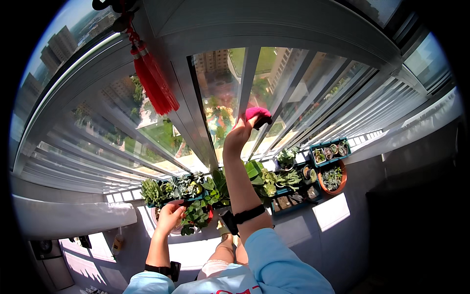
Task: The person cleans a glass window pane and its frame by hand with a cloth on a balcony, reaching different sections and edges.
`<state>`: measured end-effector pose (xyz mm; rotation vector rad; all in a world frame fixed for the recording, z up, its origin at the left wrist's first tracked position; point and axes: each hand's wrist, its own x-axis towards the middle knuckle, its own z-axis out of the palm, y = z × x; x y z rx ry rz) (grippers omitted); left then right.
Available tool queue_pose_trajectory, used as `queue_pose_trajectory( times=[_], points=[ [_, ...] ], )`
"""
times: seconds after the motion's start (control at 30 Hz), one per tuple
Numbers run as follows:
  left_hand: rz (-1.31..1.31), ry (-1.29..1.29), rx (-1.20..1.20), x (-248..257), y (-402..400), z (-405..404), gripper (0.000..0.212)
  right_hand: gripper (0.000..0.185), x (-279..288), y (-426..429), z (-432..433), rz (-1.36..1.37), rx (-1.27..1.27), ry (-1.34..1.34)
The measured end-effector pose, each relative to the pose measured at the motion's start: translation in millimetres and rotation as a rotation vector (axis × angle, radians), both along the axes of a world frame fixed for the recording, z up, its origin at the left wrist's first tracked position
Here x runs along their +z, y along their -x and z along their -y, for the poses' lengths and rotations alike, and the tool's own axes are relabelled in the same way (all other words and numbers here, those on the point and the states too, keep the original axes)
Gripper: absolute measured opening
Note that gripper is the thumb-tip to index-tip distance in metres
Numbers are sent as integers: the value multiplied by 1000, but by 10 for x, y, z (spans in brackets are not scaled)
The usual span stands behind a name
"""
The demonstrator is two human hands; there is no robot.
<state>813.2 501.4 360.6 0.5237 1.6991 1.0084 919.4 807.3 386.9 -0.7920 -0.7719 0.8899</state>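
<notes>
My right hand (238, 136) is raised in front of the balcony window and grips a bright pink cloth (258, 113). The cloth is bunched over the fingertips, close to a pale upright bar (249, 73) by the glass; whether it touches cannot be told. Lower down, my left hand (171, 217) hovers above the plants with fingers slightly apart and nothing seen in it. Nearest to that hand is a leafy green plant (197, 217) in a red pot. Behind my right forearm, broad green leaves (254, 169) are partly hidden.
Succulents (180, 187) in planters line the window's foot. At the right stand an orange round pot (332, 178), a teal tray of small pots (329, 151) and a planter with soil (290, 202). A red tassel (154, 82) hangs at upper left. A bottle (117, 244) stands at lower left.
</notes>
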Motion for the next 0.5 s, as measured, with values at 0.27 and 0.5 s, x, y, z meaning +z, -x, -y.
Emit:
queue_pose_trajectory(
  times=[0.27,0.5],
  points=[
    [-119,-94,-84,-110,-57,-357,33,56,989,-178,2,717,-187,-257],
    [-83,-76,-69,-343,-347,-649,32,73,-698,-213,158,9,219,578]
  ],
)
